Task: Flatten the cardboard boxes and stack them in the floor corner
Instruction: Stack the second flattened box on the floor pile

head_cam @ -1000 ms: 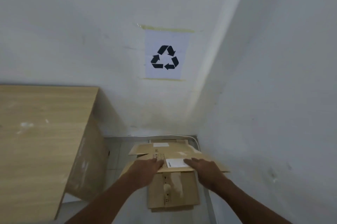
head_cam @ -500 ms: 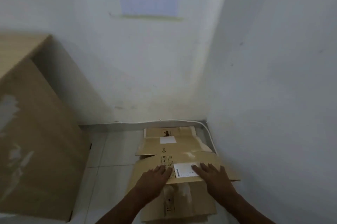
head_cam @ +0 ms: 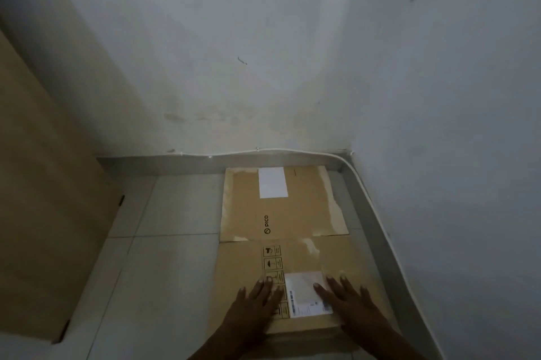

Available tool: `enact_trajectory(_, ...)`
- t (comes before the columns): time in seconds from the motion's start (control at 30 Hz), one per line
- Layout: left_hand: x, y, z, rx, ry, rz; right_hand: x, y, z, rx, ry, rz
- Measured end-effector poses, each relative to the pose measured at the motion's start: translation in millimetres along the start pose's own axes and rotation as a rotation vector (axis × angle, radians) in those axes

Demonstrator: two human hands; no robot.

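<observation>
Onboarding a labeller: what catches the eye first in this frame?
The flattened cardboard lying in the floor corner, low and right of centre, with the left hand and right hand pressed flat on its near end. A wooden cabinet side fills the left edge.

Flattened boxes [head_cam: 281, 213] lie in the floor corner, cabinet [head_cam: 44, 184] to their left.

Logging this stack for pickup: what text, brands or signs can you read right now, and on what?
"PICO", beside a round logo: printed sideways on the far cardboard sheet.
White sticker on that sheet: blank.
Handling symbols column on the near cardboard sheet, partly under the left hand: pictograms, captions unreadable.
Shipping label, touched by the right hand: print too blurred to read.
</observation>
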State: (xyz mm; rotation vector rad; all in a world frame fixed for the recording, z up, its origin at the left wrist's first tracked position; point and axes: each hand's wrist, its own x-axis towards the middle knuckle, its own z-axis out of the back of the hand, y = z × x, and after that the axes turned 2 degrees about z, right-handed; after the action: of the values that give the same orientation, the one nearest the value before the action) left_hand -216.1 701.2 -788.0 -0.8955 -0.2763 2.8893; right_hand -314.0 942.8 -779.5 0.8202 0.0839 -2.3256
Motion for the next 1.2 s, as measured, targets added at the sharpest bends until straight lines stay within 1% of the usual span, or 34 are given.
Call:
enact_trajectory(0.17,16,11,-39,-0.004,0.01,0.037,21,-12,-40,-0.036,0.025,0.018)
enact_trajectory(0.3,22,15,-58,-0.006,-0.02,0.046,28,-14,-62,-0.041,-0.019,0.017)
enact_trajectory(0.47,25,20,-67,-0.003,-0.029,0.021,31,-17,-68,-0.011,-0.001,0.023)
enact_trajectory(0.8,30,20,-71,-0.026,-0.042,0.018,38,-4,-67,0.043,0.02,-0.069)
enact_trajectory(1.03,29,19,-67,0.016,-0.014,0.026,35,2,-75,0.037,-0.01,-0.095)
enact_trajectory(1.1,28,20,-60,-0.003,0.027,0.019,37,2,-71,0.026,0.032,-0.1)
enact_trajectory(1.2,23,24,-30,-0.036,0.106,-0.014,39,4,-45,-0.01,0.15,-0.111)
